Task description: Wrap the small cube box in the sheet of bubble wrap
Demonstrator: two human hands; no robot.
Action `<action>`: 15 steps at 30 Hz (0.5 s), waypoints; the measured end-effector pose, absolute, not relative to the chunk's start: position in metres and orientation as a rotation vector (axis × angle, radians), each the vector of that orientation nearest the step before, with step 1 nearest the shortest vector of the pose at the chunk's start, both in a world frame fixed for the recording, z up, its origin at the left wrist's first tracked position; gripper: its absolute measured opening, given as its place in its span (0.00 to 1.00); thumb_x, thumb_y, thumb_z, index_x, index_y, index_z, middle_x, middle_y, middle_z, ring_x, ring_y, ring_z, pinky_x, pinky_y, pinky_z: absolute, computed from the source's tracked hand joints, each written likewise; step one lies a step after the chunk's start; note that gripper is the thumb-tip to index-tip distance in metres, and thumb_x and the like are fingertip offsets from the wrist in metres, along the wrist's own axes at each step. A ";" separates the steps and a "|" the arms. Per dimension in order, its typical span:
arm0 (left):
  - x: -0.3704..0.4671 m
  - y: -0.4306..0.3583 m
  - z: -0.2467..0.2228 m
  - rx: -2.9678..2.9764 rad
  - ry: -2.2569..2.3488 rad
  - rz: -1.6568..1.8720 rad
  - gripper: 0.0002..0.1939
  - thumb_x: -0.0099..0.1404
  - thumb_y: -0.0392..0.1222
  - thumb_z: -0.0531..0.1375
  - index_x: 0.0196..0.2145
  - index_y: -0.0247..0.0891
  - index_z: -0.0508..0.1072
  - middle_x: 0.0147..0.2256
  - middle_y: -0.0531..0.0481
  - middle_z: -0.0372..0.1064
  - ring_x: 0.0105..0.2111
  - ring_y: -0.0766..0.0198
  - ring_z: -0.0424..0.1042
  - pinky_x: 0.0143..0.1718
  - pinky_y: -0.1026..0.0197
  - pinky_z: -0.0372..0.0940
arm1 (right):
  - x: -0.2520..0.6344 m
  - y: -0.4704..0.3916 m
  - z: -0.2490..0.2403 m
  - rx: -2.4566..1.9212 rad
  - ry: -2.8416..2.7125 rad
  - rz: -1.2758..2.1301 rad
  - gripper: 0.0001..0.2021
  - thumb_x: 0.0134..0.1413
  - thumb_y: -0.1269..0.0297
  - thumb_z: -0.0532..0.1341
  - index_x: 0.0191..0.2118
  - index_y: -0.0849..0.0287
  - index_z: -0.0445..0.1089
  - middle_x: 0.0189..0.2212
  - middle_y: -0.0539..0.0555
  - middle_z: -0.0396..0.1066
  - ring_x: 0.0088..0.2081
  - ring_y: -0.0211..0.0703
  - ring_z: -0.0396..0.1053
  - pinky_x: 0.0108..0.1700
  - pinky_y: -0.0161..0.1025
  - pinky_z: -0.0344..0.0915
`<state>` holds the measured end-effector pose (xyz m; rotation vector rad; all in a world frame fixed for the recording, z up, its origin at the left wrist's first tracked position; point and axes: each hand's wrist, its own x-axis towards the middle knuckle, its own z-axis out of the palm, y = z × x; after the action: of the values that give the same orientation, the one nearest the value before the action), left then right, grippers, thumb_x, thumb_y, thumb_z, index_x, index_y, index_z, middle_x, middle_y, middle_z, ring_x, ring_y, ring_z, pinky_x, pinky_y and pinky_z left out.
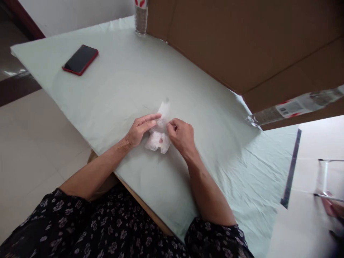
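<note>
A crumpled, whitish see-through plastic bag (pixel 156 140) lies on the table in front of me, with a small reddish spot on its lower part. My left hand (pixel 141 129) comes from the left, its thumb and forefinger on the bag's upper left edge. At the right side of the bag, my right hand (pixel 182 135) has its fingers curled and its thumb and forefinger pinched on the plastic. The upper end of the bag sticks up between the hands. Whatever the bag contains cannot be made out.
A pale green cloth (pixel 120 82) covers the table. A phone in a red case (pixel 81 60) lies at the far left. A large cardboard panel (pixel 209 46) stands at the right, with one clear bottle (pixel 141 19) at its back end and another bottle (pixel 292 107) at its front.
</note>
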<state>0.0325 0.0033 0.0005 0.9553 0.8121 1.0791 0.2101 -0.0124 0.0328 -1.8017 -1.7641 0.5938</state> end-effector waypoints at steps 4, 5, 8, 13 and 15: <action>0.031 0.008 0.003 0.942 0.986 1.111 0.22 0.54 0.49 0.66 0.45 0.35 0.79 0.38 0.47 0.76 0.35 0.62 0.72 0.40 0.59 0.67 | 0.230 0.000 0.020 -1.493 -1.212 1.056 0.12 0.51 0.57 0.61 0.22 0.54 0.61 0.21 0.47 0.66 0.26 0.39 0.62 0.32 0.39 0.59; 0.030 0.009 0.003 0.987 1.050 1.125 0.22 0.55 0.49 0.65 0.44 0.35 0.78 0.38 0.47 0.75 0.35 0.62 0.72 0.40 0.58 0.67 | 0.233 0.000 0.017 -1.425 -1.087 1.157 0.13 0.49 0.56 0.64 0.23 0.54 0.62 0.23 0.48 0.69 0.26 0.39 0.64 0.33 0.39 0.61; 0.029 0.009 0.003 1.297 1.282 1.210 0.23 0.54 0.50 0.66 0.45 0.37 0.76 0.47 0.44 0.70 0.40 0.60 0.71 0.42 0.57 0.68 | 0.235 -0.001 0.011 -1.268 -0.893 1.401 0.15 0.43 0.52 0.70 0.26 0.54 0.67 0.31 0.52 0.78 0.33 0.44 0.73 0.39 0.41 0.68; 0.031 0.004 0.004 1.687 1.463 1.152 0.26 0.51 0.51 0.69 0.46 0.39 0.75 0.46 0.45 0.70 0.36 0.62 0.70 0.43 0.56 0.70 | 0.223 -0.006 0.012 -1.101 -0.907 1.605 0.20 0.42 0.45 0.72 0.35 0.54 0.72 0.35 0.53 0.80 0.36 0.47 0.77 0.44 0.44 0.70; 0.032 0.003 0.005 1.704 1.483 1.100 0.21 0.51 0.46 0.68 0.43 0.38 0.75 0.41 0.47 0.72 0.35 0.62 0.70 0.42 0.56 0.70 | 0.220 -0.005 0.012 -1.079 -0.906 1.603 0.21 0.43 0.44 0.72 0.37 0.54 0.71 0.34 0.52 0.80 0.35 0.47 0.77 0.43 0.44 0.71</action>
<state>0.0319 0.0031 0.0048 1.7044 1.4831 1.1000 0.2203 -0.0054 0.0115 -1.0788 -0.9059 1.6025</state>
